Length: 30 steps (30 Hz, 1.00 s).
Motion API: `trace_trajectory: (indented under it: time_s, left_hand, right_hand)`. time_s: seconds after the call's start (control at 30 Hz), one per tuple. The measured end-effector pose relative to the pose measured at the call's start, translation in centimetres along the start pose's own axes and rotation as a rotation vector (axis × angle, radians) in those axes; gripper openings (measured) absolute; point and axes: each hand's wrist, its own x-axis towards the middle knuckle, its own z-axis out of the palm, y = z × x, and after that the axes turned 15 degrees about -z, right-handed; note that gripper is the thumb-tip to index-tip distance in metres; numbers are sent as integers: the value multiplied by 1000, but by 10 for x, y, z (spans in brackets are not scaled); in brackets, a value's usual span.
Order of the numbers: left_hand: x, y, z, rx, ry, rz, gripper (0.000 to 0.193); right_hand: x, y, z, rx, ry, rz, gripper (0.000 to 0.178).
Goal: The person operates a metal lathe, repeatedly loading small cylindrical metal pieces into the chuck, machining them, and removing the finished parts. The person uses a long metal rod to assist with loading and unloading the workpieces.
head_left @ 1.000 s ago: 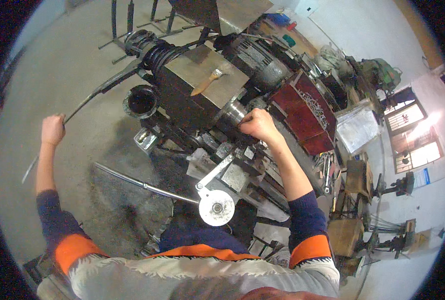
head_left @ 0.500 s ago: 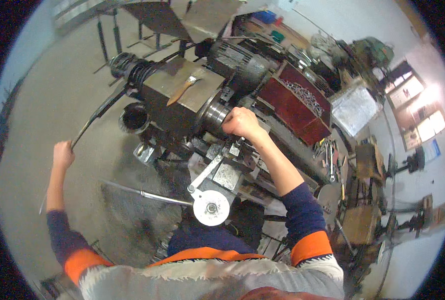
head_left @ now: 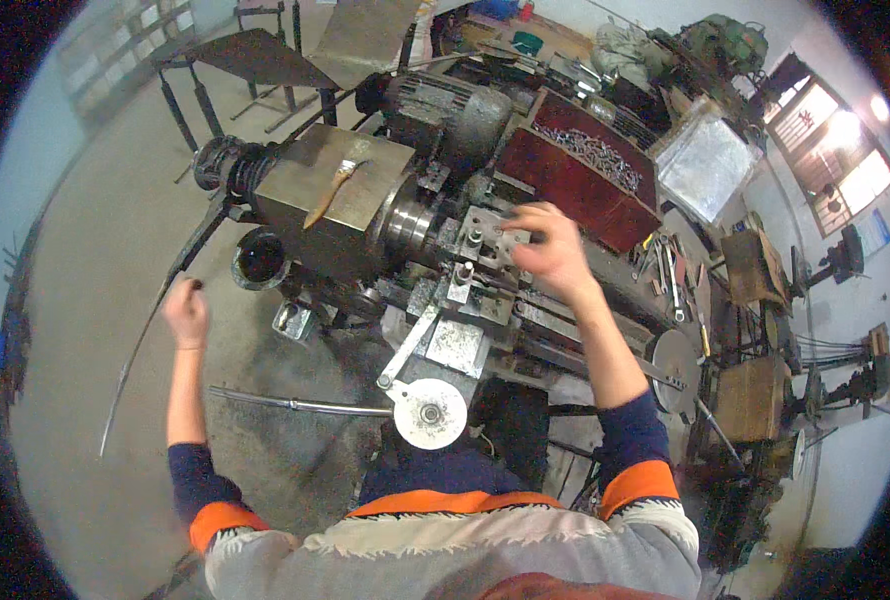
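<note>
Left hand: the hand [head_left: 186, 312] has loosened from its earlier fist around the lever; its fingers are curled just beside the rod, and whether they touch it I cannot tell.
Lever: the long dark rod [head_left: 140, 350] slopes from the far left end of the headstock [head_left: 315, 235] down past the left hand, its thin end over the floor.
Right hand: the hand [head_left: 553, 255] was closed at the chuck half a second ago; now it is drawn back over the tool slide [head_left: 470, 245], released, thumb and forefinger apart.
Chuck: the shiny steel cylinder [head_left: 410, 225] at the headstock's right end, now uncovered by the hand.
Brush: lies on the headstock's flat top [head_left: 375, 155], as before; wooden handle [head_left: 327, 198], pale bristles.
Red box: the open box [head_left: 545, 175] beyond the slide holds many small metal pieces [head_left: 590, 150].
Writing: a blue-and-white sheet [head_left: 873, 232] hangs on the right wall, its print too small to read.
</note>
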Motion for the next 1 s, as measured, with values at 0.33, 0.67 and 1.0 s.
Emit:
trace_trajectory:
  time_s: [0.33,0.67,1.0]
  left_hand:
    - [-61,1,153,758,-941,-126,31]
    - [-49,2,64,635,-753,-184,33]
    - [-118,8,-26,-143,-421,-854,21]
  right_hand:
    - [-210,-22,-111,-127,54,780,30]
    - [-403,38,-200,-639,-52,1249,38]
    - [-552,67,-254,-777,-582,1455,35]
